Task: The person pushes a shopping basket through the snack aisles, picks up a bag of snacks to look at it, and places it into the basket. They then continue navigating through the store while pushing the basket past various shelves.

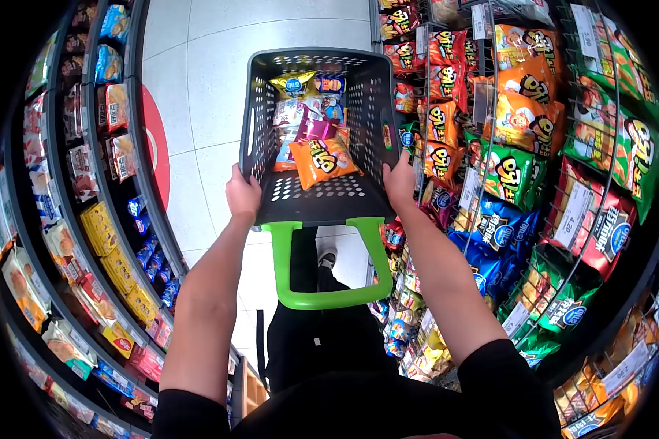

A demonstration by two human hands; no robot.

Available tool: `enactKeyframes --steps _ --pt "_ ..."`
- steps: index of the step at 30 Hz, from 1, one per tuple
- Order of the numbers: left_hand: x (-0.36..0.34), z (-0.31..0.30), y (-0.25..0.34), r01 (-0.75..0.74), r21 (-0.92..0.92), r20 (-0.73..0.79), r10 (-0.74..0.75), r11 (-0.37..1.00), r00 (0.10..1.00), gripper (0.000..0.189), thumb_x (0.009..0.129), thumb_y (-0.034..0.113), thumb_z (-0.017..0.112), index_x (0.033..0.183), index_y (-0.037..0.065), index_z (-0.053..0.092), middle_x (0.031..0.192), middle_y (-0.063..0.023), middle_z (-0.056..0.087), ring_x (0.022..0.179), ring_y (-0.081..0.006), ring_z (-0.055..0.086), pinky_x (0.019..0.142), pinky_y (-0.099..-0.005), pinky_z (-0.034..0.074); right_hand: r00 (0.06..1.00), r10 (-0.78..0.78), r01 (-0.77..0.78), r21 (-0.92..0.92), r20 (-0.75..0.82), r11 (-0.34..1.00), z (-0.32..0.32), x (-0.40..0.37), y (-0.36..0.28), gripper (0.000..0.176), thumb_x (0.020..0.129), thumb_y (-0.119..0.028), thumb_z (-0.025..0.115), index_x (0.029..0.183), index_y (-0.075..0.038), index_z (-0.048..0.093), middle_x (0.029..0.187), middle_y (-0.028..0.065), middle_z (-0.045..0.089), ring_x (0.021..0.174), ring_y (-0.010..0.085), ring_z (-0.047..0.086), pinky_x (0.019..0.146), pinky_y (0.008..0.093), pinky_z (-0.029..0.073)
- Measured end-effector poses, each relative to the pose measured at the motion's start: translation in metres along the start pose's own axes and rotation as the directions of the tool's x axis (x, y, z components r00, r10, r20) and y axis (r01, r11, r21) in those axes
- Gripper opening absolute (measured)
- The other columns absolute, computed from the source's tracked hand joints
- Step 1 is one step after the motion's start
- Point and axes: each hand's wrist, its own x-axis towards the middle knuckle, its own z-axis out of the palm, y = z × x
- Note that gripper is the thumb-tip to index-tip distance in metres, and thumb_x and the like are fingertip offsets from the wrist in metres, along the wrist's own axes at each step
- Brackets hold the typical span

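A dark grey basket (316, 212) with perforated walls hangs in front of my body, its green handle (333, 298) folded toward me. My left hand (242, 194) grips the basket's left side near the corner closest to me. On the opposite side, my right hand (400, 183) holds the right wall. Inside lie several snack packs: an orange bag (322, 162) on top, a purple pack (315, 129) behind it, and a yellow bag (293, 85) at the far left. The fingers of both hands are partly hidden by the basket walls.
Shelves of packaged snacks (112, 256) run along the left. Wire racks on the right hold orange, green (507, 172) and blue bags (501, 228) close to my right arm. The tiled floor (198, 80) shows between them, with a shoe (327, 260) below the basket.
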Motion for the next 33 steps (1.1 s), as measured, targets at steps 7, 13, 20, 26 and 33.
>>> enactKeyframes --steps 7,13,20,26,33 --pt "-0.008 0.004 -0.01 -0.048 0.015 -0.023 0.048 0.999 0.999 0.025 0.084 0.007 0.061 0.109 0.003 0.055 0.087 -0.0249 0.069 0.084 -0.0449 0.066 0.076 -0.0515 0.052 0.997 -0.065 0.064 -0.033 -0.041 0.997 0.007 -0.01 0.01 0.06 0.084 -0.02 0.073 0.13 0.0 0.041 0.087 0.0283 0.066 0.084 0.0462 0.066 0.075 0.0513 0.053" --pt "-0.041 0.01 -0.037 -0.087 0.011 -0.07 0.088 0.996 0.994 0.022 0.084 0.009 0.061 0.105 0.003 0.056 0.086 -0.0255 0.069 0.083 -0.0451 0.066 0.075 -0.0519 0.053 0.993 -0.07 0.076 0.067 -0.097 0.995 0.019 -0.047 0.028 0.051 0.083 -0.014 0.073 0.121 0.0 0.042 0.089 0.0286 0.067 0.086 0.0468 0.065 0.076 0.0518 0.053" --pt "-0.063 0.026 -0.069 -0.152 0.021 -0.124 0.154 0.988 0.98 0.023 0.084 0.009 0.063 0.103 0.001 0.055 0.089 -0.0261 0.068 0.088 -0.0447 0.066 0.08 -0.0501 0.052 0.981 -0.141 0.153 0.08 -0.133 0.985 0.036 -0.078 0.048 0.048 0.086 -0.007 0.067 0.123 0.002 0.039 0.094 0.0281 0.067 0.091 0.0454 0.066 0.078 0.0517 0.053" --pt "-0.105 0.042 -0.104 -0.154 0.038 -0.132 0.158 0.987 0.979 0.021 0.084 0.009 0.063 0.101 -0.001 0.055 0.089 -0.0262 0.068 0.087 -0.045 0.066 0.079 -0.05 0.052 0.984 -0.123 0.137 0.108 -0.129 0.985 0.058 -0.121 0.08 0.045 0.087 -0.008 0.066 0.122 0.001 0.039 0.093 0.0287 0.067 0.09 0.0464 0.066 0.078 0.0519 0.053" --pt "-0.151 0.042 -0.124 -0.114 0.06 -0.128 0.12 0.992 0.984 0.02 0.084 0.009 0.064 0.098 -0.002 0.055 0.088 -0.0273 0.068 0.088 -0.0453 0.066 0.078 -0.0503 0.052 0.982 -0.154 0.166 0.111 -0.108 0.98 0.067 -0.158 0.105 0.048 0.086 -0.007 0.065 0.126 0.002 0.039 0.094 0.0293 0.066 0.091 0.0473 0.065 0.081 0.0524 0.052"
